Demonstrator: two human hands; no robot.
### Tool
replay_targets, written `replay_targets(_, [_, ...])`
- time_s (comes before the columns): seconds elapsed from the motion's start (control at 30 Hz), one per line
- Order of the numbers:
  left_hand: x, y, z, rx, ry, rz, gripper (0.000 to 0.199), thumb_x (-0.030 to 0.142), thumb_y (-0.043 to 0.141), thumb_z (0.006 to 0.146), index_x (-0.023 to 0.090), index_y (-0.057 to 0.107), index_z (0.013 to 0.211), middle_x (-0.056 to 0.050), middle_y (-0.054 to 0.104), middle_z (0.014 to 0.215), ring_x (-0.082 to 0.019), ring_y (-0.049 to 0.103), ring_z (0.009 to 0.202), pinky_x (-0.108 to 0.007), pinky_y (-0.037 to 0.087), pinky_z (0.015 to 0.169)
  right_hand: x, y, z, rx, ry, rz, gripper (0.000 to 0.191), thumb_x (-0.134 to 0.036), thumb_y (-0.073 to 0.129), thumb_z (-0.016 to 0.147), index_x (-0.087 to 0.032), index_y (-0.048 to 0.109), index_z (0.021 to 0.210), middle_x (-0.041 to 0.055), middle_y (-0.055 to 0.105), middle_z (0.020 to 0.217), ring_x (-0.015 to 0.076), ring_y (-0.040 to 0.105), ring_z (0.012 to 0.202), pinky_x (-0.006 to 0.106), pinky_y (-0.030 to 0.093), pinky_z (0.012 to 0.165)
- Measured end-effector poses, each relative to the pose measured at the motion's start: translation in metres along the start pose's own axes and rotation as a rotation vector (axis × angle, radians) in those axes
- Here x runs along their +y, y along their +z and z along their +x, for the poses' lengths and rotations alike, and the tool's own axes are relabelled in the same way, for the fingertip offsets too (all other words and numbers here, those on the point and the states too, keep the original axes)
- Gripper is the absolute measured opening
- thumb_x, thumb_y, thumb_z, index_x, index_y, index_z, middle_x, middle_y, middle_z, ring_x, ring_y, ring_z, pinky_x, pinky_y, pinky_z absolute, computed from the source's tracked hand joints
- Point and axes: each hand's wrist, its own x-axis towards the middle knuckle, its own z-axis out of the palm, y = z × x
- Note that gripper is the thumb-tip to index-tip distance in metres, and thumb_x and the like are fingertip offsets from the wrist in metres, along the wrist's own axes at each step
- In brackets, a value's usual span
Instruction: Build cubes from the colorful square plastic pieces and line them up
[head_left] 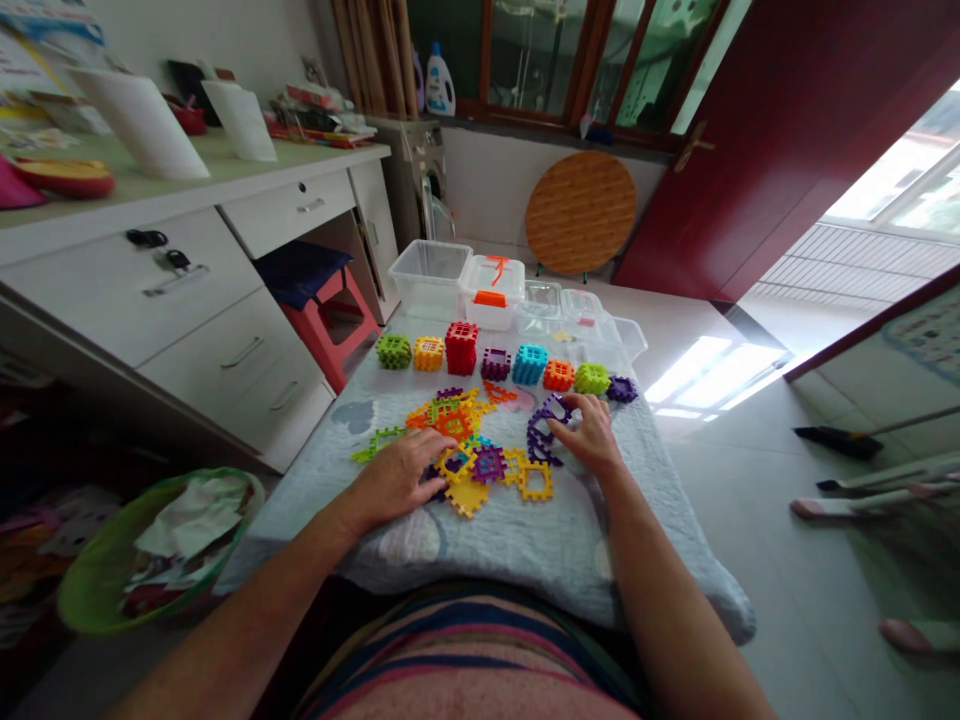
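Flat interlocking plastic building pieces with notched edges lie in a loose pile in front of me. My left hand (pixel 405 474) rests at the pile's left side, fingers apart, beside orange pieces (pixel 454 424) and a yellow piece (pixel 468 497). A dark purple piece under its fingertips is partly hidden. To the right, my right hand (pixel 591 436) pinches dark purple pieces (pixel 541 432) between thumb and fingers; whether they are joined I cannot tell. A purple piece (pixel 489 464) and a yellow square frame (pixel 536 482) lie between the hands.
Behind the pile stands a row of assembled cubes, including a tall red block (pixel 461 349) and a blue cube (pixel 530 365). Clear plastic boxes (pixel 431 275) stand at the back of the cloth-covered table (pixel 525 545). A green basket (pixel 82 590) is on the left, near white drawers (pixel 225 340).
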Motion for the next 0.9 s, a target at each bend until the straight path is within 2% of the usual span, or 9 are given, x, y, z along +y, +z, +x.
replay_targets(0.1, [0.000, 0.001, 0.001, -0.010, -0.001, 0.007, 0.037, 0.016, 0.061, 0.079, 0.019, 0.062, 0.116, -0.008, 0.065, 0.111, -0.024, 0.059, 0.106, -0.039, 0.047, 0.097, 0.001, 0.001, -0.002, -0.099, 0.003, -0.060, 0.035, -0.042, 0.070, 0.072, -0.022, 0.065, 0.101, 0.0066, 0.062, 0.099, 0.0280, 0.052, 0.100, 0.043, 0.038, 0.093])
replay_targets(0.23, [0.000, 0.003, 0.001, -0.024, -0.011, -0.020, 0.023, 0.017, 0.058, 0.081, 0.020, 0.067, 0.102, -0.007, 0.062, 0.106, -0.022, 0.059, 0.101, -0.036, 0.048, 0.092, -0.009, 0.001, -0.005, -0.173, 0.011, -0.135, 0.038, -0.042, 0.070, 0.071, -0.022, 0.065, 0.103, 0.0073, 0.061, 0.101, 0.0284, 0.051, 0.100, 0.042, 0.038, 0.090])
replay_targets(0.47, [0.001, 0.003, -0.001, -0.007, 0.030, -0.019, 0.016, 0.015, 0.057, 0.082, 0.020, 0.069, 0.090, -0.006, 0.059, 0.100, -0.019, 0.059, 0.095, -0.032, 0.048, 0.087, -0.009, 0.001, -0.006, -0.209, 0.023, -0.162, 0.043, -0.042, 0.067, 0.074, -0.022, 0.064, 0.111, 0.0077, 0.061, 0.104, 0.0283, 0.051, 0.102, 0.041, 0.037, 0.089])
replay_targets(0.63, [0.002, -0.007, -0.007, 0.100, 0.037, -0.032, 0.015, 0.019, 0.055, 0.086, 0.020, 0.068, 0.092, -0.006, 0.060, 0.100, -0.018, 0.059, 0.095, -0.031, 0.049, 0.087, -0.010, 0.004, -0.007, -0.212, 0.014, -0.178, 0.042, -0.044, 0.068, 0.074, -0.022, 0.064, 0.109, 0.0070, 0.060, 0.104, 0.0278, 0.050, 0.102, 0.040, 0.036, 0.088])
replay_targets(0.73, [-0.006, -0.016, -0.009, 0.186, 0.033, -0.033, 0.015, 0.023, 0.055, 0.086, 0.020, 0.067, 0.095, -0.005, 0.060, 0.102, -0.018, 0.060, 0.096, -0.030, 0.050, 0.088, -0.012, 0.007, -0.008, -0.201, 0.003, -0.192, 0.041, -0.047, 0.069, 0.073, -0.023, 0.065, 0.107, 0.0071, 0.060, 0.104, 0.0283, 0.050, 0.103, 0.040, 0.034, 0.088])
replay_targets(0.9, [-0.034, -0.027, -0.002, 0.354, -0.144, 0.024, 0.019, 0.034, 0.057, 0.083, 0.021, 0.067, 0.091, -0.005, 0.061, 0.096, -0.020, 0.061, 0.090, -0.032, 0.050, 0.086, -0.014, 0.008, -0.008, -0.191, -0.006, -0.219, 0.043, -0.048, 0.070, 0.072, -0.024, 0.064, 0.107, 0.0074, 0.060, 0.103, 0.0295, 0.049, 0.103, 0.042, 0.034, 0.087])
